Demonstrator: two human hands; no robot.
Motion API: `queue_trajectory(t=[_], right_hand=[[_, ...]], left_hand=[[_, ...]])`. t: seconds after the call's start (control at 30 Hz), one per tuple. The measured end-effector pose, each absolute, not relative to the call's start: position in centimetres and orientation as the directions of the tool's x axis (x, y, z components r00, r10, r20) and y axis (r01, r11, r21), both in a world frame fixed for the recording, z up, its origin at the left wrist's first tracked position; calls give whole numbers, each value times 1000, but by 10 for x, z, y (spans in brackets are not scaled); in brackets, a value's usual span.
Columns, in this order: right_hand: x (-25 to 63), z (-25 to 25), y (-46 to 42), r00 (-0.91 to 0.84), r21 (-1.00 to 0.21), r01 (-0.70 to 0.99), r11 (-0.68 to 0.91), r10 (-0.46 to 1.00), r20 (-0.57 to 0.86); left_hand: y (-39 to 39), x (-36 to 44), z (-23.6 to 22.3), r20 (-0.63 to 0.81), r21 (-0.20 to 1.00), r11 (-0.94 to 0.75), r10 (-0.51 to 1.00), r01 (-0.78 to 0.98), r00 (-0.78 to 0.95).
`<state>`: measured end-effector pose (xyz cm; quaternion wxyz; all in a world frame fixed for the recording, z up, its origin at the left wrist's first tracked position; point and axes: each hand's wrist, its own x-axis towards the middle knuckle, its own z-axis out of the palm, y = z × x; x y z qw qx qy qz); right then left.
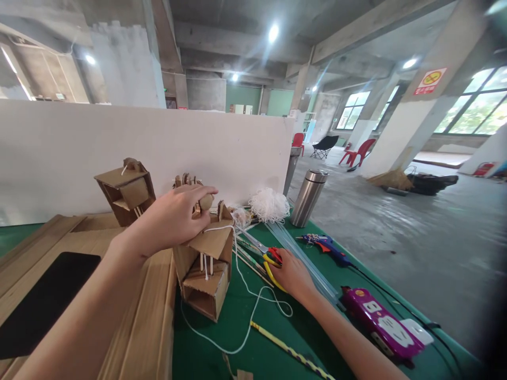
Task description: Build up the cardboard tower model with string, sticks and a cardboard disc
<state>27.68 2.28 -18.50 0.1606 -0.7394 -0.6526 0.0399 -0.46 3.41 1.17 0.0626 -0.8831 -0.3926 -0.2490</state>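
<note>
At the far left a black pad (47,301) lies on stacked cardboard sheets (134,316), with a small cardboard box model (127,191) behind. The left hand (174,219) is closed over the top of a second cardboard model (206,274), fingertips pinching a round wooden bead (206,201); white string (253,306) trails from it across the green table (237,353). The right hand (291,274) rests on yellow-handled scissors (269,264), its grip hidden. Further right lie a glue gun (327,245) and a power strip (382,322). The loose string could snag the scissors and pull the model over.

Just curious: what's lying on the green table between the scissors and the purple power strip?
In the head view, clear glue sticks lie between scissors and power strip.
</note>
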Motion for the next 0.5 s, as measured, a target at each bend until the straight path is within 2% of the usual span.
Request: queue_trajectory(t=[0.3,0.5], right_hand=[[276,-183,22,138,-292,952,-88,978,156],[275,-182,22,154,-307,946,-103,977,145]], left_hand=[[40,-3,3,518,104,-723,625,683,584],[40,-6,5,527,68,-701,629,710,571]])
